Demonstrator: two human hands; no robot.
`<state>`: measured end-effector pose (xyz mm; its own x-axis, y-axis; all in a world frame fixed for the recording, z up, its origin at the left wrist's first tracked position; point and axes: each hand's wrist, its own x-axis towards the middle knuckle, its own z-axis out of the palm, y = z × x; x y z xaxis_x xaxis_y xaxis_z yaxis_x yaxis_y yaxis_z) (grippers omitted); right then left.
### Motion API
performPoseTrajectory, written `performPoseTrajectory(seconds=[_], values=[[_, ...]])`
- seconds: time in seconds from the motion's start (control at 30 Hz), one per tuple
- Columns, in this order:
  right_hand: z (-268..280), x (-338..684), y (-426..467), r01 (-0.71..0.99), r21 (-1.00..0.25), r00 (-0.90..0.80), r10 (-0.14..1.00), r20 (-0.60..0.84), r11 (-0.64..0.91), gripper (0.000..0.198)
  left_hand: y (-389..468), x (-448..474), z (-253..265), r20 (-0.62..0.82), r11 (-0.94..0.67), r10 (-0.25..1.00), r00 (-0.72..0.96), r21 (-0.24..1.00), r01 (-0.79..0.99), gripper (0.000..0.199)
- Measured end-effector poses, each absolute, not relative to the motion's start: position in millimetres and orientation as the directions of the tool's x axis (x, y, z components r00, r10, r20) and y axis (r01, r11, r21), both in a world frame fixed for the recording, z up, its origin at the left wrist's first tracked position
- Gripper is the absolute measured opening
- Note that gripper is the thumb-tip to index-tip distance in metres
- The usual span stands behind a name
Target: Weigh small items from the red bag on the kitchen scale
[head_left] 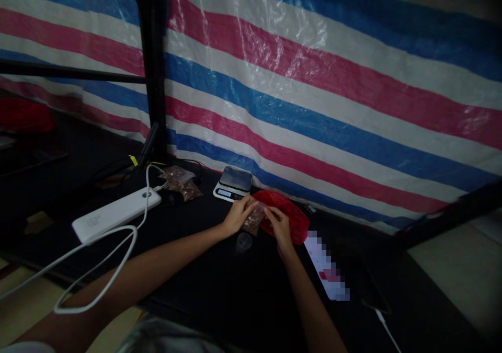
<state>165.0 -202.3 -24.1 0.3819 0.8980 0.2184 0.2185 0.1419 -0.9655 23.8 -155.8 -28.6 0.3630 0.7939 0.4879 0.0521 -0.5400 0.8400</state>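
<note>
Makeshift workspace, by its striped plastic sheeting (pixel 314 83), black frame post (pixel 155 70), digital scale (pixel 235 179) on dark tabletop (pixel 223 290)

A black tabletop (pixel 251 287) carries a small scale (pixel 235 179) just beyond the left hand (pixel 238 217), a red bag (pixel 296 219) beside the right hand (pixel 280 225), a clear cup (pixel 243 242) just below both, filled sachets (pixel 188 188) and a white power bank (pixel 113 214) to their left, a partly blurred white slab (pixel 325 269) rightward

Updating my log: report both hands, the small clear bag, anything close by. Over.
Left hand and right hand pinching small clear bag near its top. Brownish pieces inside. Clear cup close in front, red plastic bag beside right hand.
</note>
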Motion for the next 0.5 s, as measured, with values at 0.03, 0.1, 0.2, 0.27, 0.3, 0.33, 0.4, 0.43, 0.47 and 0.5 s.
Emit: performPoseTrajectory(seconds=[0.03, 0.1, 0.2, 0.27, 0.3, 0.33, 0.4, 0.43, 0.47, 0.5], values=[[-23.7, 165.0, -202.8, 0.217, -0.965, 0.379, 0.898, 0.222, 0.147, 0.026, -155.9, 23.6, -28.6, 0.491, -0.542, 0.792, 0.363, 0.839, 0.049, 0.026], [-23.4, 164.0, -203.3, 0.208, -0.965, 0.369, 0.901, 0.228, 0.159, 0.024, -155.8, 23.5, -28.6, 0.491, -0.538, 0.795, 0.356, 0.842, 0.04, 0.025], [-23.4, 161.5, -203.1, 0.18, -0.967, 0.353, 0.905, 0.235, 0.181, 0.021, -155.3, 23.4, -28.8, 0.49, -0.532, 0.799, 0.35, 0.846, 0.03, 0.024], [-23.7, 160.5, -202.3, 0.168, -0.964, 0.346, 0.904, 0.253, 0.205, 0.018, -155.1, 23.2, -29.0, 0.497, -0.539, 0.801, 0.335, 0.842, 0.04, 0.023], [-24.0, 160.4, -201.9, 0.17, -0.96, 0.341, 0.901, 0.267, 0.221, 0.017, -155.2, 23.0, -29.0, 0.501, -0.544, 0.802, 0.326, 0.838, 0.05, 0.023], [-24.4, 160.5, -201.5, 0.177, -0.955, 0.338, 0.897, 0.286, 0.238, 0.016, -155.4, 22.8, -29.0, 0.503, -0.548, 0.804, 0.318, 0.834, 0.065, 0.022], [-25.3, 160.9, -201.2, 0.202, -0.942, 0.33, 0.887, 0.322, 0.267, 0.014, -155.8, 22.2, -29.0, 0.503, -0.554, 0.806, 0.312, 0.826, 0.1, 0.022], [-25.8, 161.1, -201.2, 0.22, -0.936, 0.326, 0.883, 0.338, 0.276, 0.014, -156.1, 22.0, -29.1, 0.502, -0.557, 0.806, 0.313, 0.822, 0.118, 0.021], [-26.3, 161.1, -201.2, 0.239, -0.93, 0.323, 0.88, 0.349, 0.281, 0.014, -156.2, 21.8, -29.4, 0.504, -0.561, 0.807, 0.309, 0.816, 0.135, 0.021], [-26.8, 161.0, -201.3, 0.257, -0.924, 0.322, 0.877, 0.357, 0.282, 0.015, -156.4, 21.8, -29.9, 0.507, -0.567, 0.806, 0.304, 0.81, 0.152, 0.02]])
